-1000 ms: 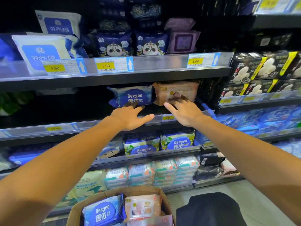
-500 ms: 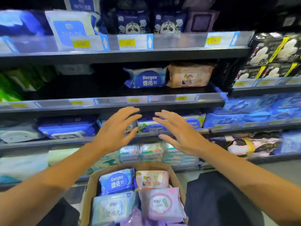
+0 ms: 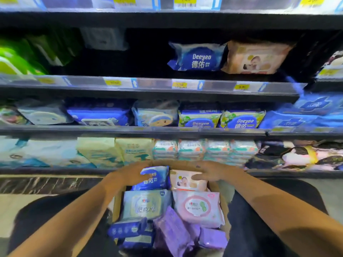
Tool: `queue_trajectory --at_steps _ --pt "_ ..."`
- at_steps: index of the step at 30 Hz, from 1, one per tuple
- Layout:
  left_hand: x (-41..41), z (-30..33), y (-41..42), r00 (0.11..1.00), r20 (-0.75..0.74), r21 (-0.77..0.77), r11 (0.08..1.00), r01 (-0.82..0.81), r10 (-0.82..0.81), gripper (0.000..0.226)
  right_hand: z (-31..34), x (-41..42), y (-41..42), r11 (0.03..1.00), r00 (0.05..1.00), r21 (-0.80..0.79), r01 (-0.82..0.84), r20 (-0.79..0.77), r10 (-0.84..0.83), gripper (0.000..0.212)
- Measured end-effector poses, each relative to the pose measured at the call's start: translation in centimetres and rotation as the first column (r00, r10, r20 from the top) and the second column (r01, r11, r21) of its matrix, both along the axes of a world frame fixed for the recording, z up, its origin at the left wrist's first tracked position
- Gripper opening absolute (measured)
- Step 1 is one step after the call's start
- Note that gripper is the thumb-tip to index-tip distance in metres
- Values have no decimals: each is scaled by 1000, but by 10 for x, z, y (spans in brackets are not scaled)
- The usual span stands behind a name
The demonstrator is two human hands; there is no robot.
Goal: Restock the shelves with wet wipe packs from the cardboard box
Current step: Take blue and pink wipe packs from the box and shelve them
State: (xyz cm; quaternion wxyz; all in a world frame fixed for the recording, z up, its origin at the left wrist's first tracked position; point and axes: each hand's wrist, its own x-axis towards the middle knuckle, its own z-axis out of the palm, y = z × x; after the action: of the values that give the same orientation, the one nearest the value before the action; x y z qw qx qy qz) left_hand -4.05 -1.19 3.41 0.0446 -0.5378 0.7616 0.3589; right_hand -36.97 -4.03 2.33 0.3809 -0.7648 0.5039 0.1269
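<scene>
A cardboard box (image 3: 116, 205) stands low in front of me, full of wet wipe packs. At its far end, a blue Deeyeo pack (image 3: 157, 179) stands beside a peach baby pack (image 3: 182, 181). My left hand (image 3: 130, 175) wraps the blue pack's left side, thumb across its face. My right hand (image 3: 210, 172) holds the peach pack's top right, thumb on its front. Both packs are still inside the box. On the upper shelf (image 3: 154, 84) a matching blue Deeyeo pack (image 3: 198, 57) and peach pack (image 3: 254, 58) sit side by side.
The box also holds a pale blue pack (image 3: 146, 204), a pink pack (image 3: 197, 207) and purple packs (image 3: 172, 230). Lower shelves are packed with wipes. The upper shelf is dark and bare left of the Deeyeo pack. Green packs (image 3: 16, 60) lie far left.
Both hands left the upper shelf, dropped past the lower shelves and now rest on two packs in the box. My view tilted down with them.
</scene>
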Motion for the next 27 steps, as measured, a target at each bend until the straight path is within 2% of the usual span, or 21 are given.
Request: queue_trajectory --at_steps 2,5,6,8,10,11,13,16,17,20,21,25,27 --pt "8 -16 -6 999 -2 43 998 -48 49 55 -19 -4 2 994 995 41 104 6 -104 74" --pt "19 -49 -15 976 105 45 980 -196 190 56 -55 -9 3 974 975 79 213 45 -217 84" --pt "22 -64 -18 955 148 34 964 -264 256 64 -62 -9 3 966 969 106 238 39 -243 82" --pt "26 -93 -24 916 195 76 926 -371 351 86 -96 -14 -7 934 949 164 316 -30 -315 76" --pt "20 -108 -26 866 244 176 859 -481 436 84 -107 -8 -8 878 899 192 439 -84 -431 80" --pt "19 -116 -27 839 269 207 822 -530 473 82 -117 -6 -11 838 856 180 515 -66 -512 74" --pt "17 -131 -28 803 276 238 772 -590 528 85 -111 7 -9 775 792 168 610 -91 -604 49" --pt "23 -153 -32 763 221 285 708 -646 607 98 -101 15 -11 769 777 117 628 -142 -613 25" --pt "22 -155 -32 746 213 302 684 -664 631 106 -100 16 -12 774 780 109 624 -154 -607 27" --pt "18 -150 -29 695 168 329 625 -708 699 122 -96 21 -8 788 786 61 612 -156 -598 56" --pt "16 -148 -28 675 162 331 605 -724 719 125 -95 21 -5 776 776 68 627 -141 -614 59" --pt "18 -153 -27 590 175 346 511 -787 789 132 -103 17 1 723 743 168 670 -161 -650 32" --pt "19 -157 -28 552 160 348 477 -807 818 131 -107 18 -1 620 649 208 757 -124 -751 43"
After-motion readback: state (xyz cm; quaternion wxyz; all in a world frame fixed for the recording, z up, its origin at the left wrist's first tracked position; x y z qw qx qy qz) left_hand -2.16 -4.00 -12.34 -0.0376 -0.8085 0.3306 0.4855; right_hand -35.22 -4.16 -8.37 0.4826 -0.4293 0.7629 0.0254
